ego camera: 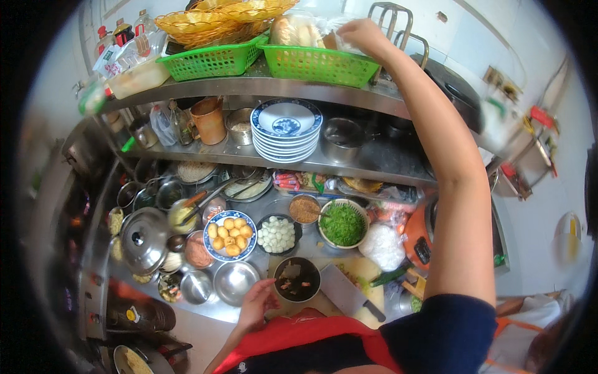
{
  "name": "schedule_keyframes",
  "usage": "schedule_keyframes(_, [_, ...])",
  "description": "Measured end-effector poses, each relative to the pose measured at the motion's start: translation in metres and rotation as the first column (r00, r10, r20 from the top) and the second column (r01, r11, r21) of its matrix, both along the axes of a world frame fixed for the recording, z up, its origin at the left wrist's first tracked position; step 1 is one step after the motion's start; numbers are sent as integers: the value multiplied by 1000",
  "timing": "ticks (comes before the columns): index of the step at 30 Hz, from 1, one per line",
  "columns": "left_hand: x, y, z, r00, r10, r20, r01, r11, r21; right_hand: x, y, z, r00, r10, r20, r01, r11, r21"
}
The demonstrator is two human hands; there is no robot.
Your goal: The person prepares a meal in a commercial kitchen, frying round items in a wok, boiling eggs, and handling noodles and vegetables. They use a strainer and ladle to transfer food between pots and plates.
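Observation:
My right hand is raised over the right end of a green plastic basket on the top shelf. Its fingertips reach down among clear plastic bags there, so what they hold is unclear. Low in front of me, my left hand has its fingers loosely curved beside a dark bowl; contact with the rim is hard to judge. Several small pieces lie in that bowl. On the cutting board to its right rests a cleaver, its black handle towards me.
Stacked blue-and-white plates stand on the middle shelf. Around the counter are a plate of golden balls, a bowl of white balls, chopped greens, an empty steel bowl, a pot lid and an orange rice cooker.

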State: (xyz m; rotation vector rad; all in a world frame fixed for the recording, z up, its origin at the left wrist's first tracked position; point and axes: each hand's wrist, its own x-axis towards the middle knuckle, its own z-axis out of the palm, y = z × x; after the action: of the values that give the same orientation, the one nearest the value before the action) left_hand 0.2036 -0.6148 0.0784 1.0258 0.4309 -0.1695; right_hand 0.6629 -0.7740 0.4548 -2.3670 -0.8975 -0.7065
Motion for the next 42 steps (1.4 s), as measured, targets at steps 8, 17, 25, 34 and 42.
schedule_keyframes(8, [39,1,-1,999,12,-39,-15,998,-65,67,52,14,922,50,-383,-166,947,-276])
schedule_keyframes(17, [59,34,-5,992,96,-78,-98,995,-16,31,78,18,680,315,-662,-146,943,299])
schedule_keyframes(25, [92,31,13,1000,-24,4,24,999,24,46,68,25,795,205,-571,-293,954,-66])
schedule_keyframes(34, [73,27,7,996,-85,39,86,996,-7,48,64,22,964,-123,-236,45,949,-311])
schedule_keyframes(42, [57,17,15,974,-171,149,167,985,38,-18,9,66,949,82,-303,-51,993,109])
